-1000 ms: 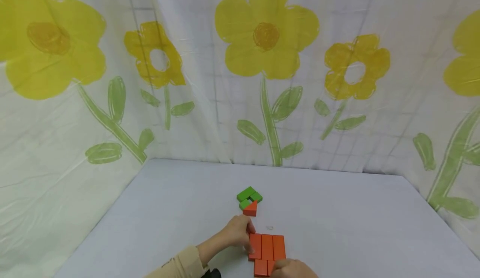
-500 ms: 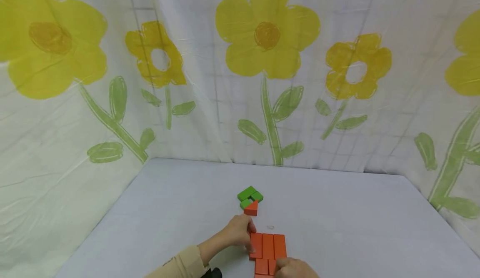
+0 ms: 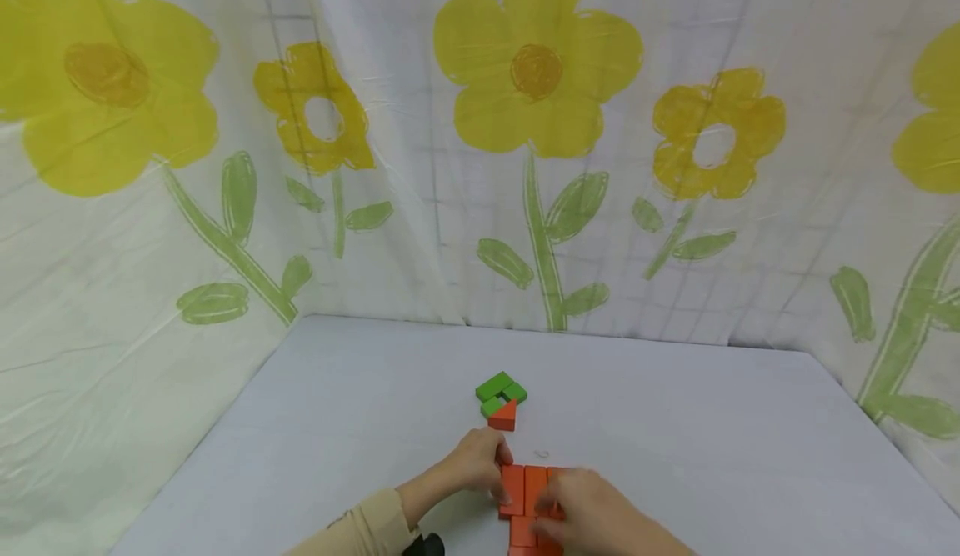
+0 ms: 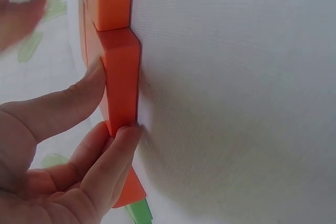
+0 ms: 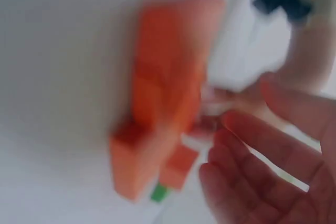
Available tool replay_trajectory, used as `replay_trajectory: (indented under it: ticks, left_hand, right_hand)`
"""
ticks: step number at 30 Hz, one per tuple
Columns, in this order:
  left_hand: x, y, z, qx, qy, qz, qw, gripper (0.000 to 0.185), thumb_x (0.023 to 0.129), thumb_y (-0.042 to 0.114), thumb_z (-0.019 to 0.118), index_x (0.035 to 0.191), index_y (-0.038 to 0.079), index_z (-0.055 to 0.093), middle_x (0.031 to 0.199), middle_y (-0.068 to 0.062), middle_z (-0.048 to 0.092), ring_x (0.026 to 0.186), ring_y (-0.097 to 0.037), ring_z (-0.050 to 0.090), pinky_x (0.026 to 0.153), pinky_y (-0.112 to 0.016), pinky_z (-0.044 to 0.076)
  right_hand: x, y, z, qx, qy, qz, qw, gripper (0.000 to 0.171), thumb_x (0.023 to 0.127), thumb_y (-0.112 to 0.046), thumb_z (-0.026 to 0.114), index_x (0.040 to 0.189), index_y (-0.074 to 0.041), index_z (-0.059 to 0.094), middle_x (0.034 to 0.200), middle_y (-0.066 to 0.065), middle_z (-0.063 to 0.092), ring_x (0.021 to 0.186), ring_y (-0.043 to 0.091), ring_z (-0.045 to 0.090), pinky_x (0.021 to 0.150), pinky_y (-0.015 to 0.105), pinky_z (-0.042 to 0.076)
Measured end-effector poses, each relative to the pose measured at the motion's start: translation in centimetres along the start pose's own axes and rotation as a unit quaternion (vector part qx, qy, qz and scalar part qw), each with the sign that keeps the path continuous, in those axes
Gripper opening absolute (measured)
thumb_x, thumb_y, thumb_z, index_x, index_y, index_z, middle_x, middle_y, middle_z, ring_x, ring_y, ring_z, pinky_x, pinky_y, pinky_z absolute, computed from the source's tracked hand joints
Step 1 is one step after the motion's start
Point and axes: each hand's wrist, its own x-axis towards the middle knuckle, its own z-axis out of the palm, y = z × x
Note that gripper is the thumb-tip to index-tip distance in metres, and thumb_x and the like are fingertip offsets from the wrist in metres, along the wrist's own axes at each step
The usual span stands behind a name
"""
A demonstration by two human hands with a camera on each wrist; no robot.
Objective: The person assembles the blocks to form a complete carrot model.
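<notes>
Currently the left hand (image 3: 472, 464) is bracing the orange blocks (image 3: 525, 489) on the bench (image 3: 337, 423) with thumb and finger pinching the corner, likely steadying them, while the right hand (image 3: 592, 514), fingers relaxed, is hovering over them

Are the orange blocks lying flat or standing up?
Lying flat. The orange blocks lie side by side on the table, and the left hand touches the end block's edge.
</notes>
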Motion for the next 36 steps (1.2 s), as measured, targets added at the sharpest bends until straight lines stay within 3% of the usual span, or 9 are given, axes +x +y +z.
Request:
replay_trajectory:
  ticks: [2,5,10,13,19,23,27,31,36]
  left_hand:
    - [0.0,0.0,-0.1,-0.003,0.001,0.002,1.0000,0.034,0.060,-0.005,0.087,0.083,0.000,0.063,0.073,-0.002,0.057,0.066,-0.012,0.048,0.059,-0.024,0.045]
    - [-0.1,0.0,-0.1,-0.005,0.001,0.007,1.0000,0.034,0.060,-0.006,0.087,0.082,-0.001,0.063,0.072,-0.002,0.058,0.065,-0.012,0.049,0.058,-0.024,0.045]
    - [-0.1,0.1,0.0,-0.008,0.000,0.011,0.9999,0.034,0.059,-0.007,0.087,0.081,-0.001,0.063,0.071,-0.002,0.060,0.063,-0.011,0.050,0.058,-0.024,0.046]
    - [-0.2,0.3,0.0,-0.007,0.000,0.016,0.9998,0.035,0.058,-0.007,0.087,0.081,0.000,0.062,0.071,-0.002,0.059,0.064,-0.010,0.049,0.058,-0.024,0.046]
    - [-0.1,0.4,0.1,-0.008,-0.002,0.013,0.9999,0.036,0.058,-0.007,0.086,0.082,0.002,0.061,0.072,-0.001,0.058,0.064,-0.011,0.050,0.058,-0.025,0.046]
    - [-0.1,0.4,0.2,-0.001,0.002,0.012,0.9999,0.035,0.059,-0.006,0.087,0.082,0.001,0.062,0.071,-0.001,0.058,0.063,-0.010,0.049,0.059,-0.024,0.046]
    - [-0.1,0.5,0.2,0.001,0.004,0.013,0.9999,0.035,0.058,-0.006,0.087,0.082,0.001,0.063,0.070,-0.001,0.057,0.063,-0.010,0.048,0.058,-0.024,0.045]
    - [-0.2,0.5,0.2,-0.002,0.001,0.013,0.9999,0.034,0.059,-0.007,0.086,0.082,0.001,0.062,0.071,-0.001,0.057,0.064,-0.010,0.048,0.059,-0.023,0.045]
    - [-0.1,0.4,0.1,0.008,0.001,0.018,0.9998,0.033,0.060,-0.006,0.086,0.083,0.001,0.063,0.073,0.000,0.055,0.066,-0.009,0.047,0.061,-0.023,0.044]
  right_hand:
    - [1.8,0.3,-0.9,0.001,0.055,-0.017,0.998,0.009,0.086,-0.012,0.073,0.090,-0.004,0.074,0.076,-0.006,0.062,0.067,0.007,0.054,0.060,0.024,0.048]
    - [4.7,1.2,-1.6,-0.048,0.117,-0.039,0.991,0.013,0.085,0.002,0.069,0.098,0.001,0.072,0.090,0.006,0.068,0.082,0.020,0.064,0.072,0.034,0.054]
    - [8.3,2.8,-1.6,-0.142,0.106,-0.072,0.982,0.035,0.081,0.016,0.063,0.114,0.002,0.067,0.111,0.014,0.067,0.104,0.031,0.062,0.089,0.042,0.050]
    - [9.4,3.5,-1.3,-0.179,0.098,-0.085,0.975,0.032,0.079,0.014,0.066,0.108,-0.001,0.070,0.101,0.010,0.068,0.094,0.025,0.062,0.082,0.036,0.052]
    - [9.3,4.4,-1.0,-0.251,0.145,-0.103,0.952,0.014,0.078,0.002,0.074,0.085,-0.010,0.069,0.076,0.000,0.062,0.069,0.014,0.055,0.060,0.027,0.048]
    - [7.6,4.6,-1.6,-0.215,0.149,-0.080,0.962,0.015,0.077,-0.003,0.077,0.088,-0.009,0.069,0.077,-0.001,0.062,0.068,0.013,0.056,0.061,0.027,0.048]
    - [5.1,4.2,-2.7,-0.122,0.136,-0.070,0.981,0.018,0.076,-0.002,0.079,0.091,-0.006,0.071,0.079,-0.002,0.065,0.070,0.011,0.060,0.063,0.027,0.050]
    - [2.1,2.6,-2.9,-0.037,0.089,-0.071,0.993,0.020,0.076,0.000,0.079,0.094,-0.005,0.074,0.080,-0.005,0.067,0.070,0.003,0.058,0.063,0.023,0.050]
    - [-1.2,0.5,-1.8,0.033,0.011,-0.101,0.994,0.018,0.079,-0.003,0.078,0.096,-0.007,0.075,0.081,-0.013,0.066,0.069,-0.003,0.054,0.064,0.018,0.050]
